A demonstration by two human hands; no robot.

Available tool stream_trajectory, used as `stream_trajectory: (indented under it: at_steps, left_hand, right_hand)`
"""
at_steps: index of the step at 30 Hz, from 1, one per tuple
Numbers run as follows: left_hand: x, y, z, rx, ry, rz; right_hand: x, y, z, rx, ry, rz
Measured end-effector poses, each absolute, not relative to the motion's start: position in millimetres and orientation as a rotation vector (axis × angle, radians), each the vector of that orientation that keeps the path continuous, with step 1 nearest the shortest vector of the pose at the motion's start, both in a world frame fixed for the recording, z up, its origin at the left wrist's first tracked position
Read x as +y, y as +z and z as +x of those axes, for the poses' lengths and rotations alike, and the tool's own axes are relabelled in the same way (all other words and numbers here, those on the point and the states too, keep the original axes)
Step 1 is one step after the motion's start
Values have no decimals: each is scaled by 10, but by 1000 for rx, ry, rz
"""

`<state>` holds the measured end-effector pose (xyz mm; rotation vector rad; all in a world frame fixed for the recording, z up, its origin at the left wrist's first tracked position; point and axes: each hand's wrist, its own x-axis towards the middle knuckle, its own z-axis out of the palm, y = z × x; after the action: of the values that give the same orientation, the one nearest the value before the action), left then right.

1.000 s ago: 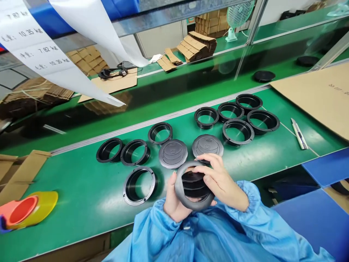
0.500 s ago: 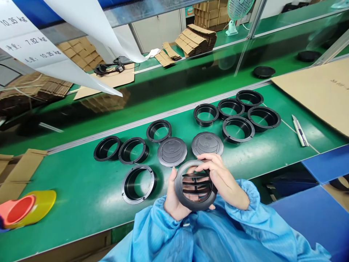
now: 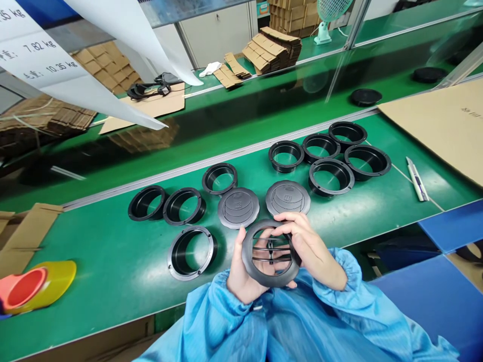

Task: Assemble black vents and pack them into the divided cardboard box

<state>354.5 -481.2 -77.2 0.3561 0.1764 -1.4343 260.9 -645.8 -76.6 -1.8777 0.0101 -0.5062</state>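
Observation:
A round black air vent (image 3: 251, 265) with thin slats across its opening is held up between my hands, in front of my body. My left hand (image 3: 241, 279) grips its left side and underside, thumb on the rim. My right hand (image 3: 311, 249) curls over the right side, with fingertips on the rim and over the slats. The slats stand edge-on, so fingers show through the gaps. Just beyond lie two dark grey vents with closed louvres, a left one (image 3: 238, 208) and a right one (image 3: 288, 197).
Several black flanged rings stand about the green table (image 3: 124, 271), such as one ring (image 3: 174, 274) at near left and another (image 3: 331, 191) at right. A utility knife (image 3: 417, 178) lies near a cardboard sheet (image 3: 441, 123). At far left sits a yellow and red container (image 3: 62, 286).
The vent's slats have turned from a broad, shiny tilt to nearly edge-on, opening the gaps between them. Both hands keep their hold in almost the same place.

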Motion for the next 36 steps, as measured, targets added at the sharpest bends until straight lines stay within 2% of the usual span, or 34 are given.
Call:
stream_trajectory:
  at_steps: [9,16,26,29,32,36]
  left_hand:
    - [-4797,-781,3560,291,-1439,333]
    - [-4849,-621,3572,412,-1157,501]
    - [-5035,-583,3420,309,-1410,614]
    - [-5114,-592,3396,91,-1449,608]
    - [-5134,-667,3417,-126,-1355,831]
    - [-5095,-826,3477,-255,-1226,1156]
  right_hand:
    - [-6463,-767,2570,27,-487,-1920]
    - [-6415,-832,2516,-372,-570,-2330]
    - [-6588,-600,2462,-377,-387,-2384]
    - [-6935,-532,2498,-177,-537,-2433]
    - [-7537,-571,2634,309,-830,-2634]
    - [-8204,-764,2823,518,-768,-2918]
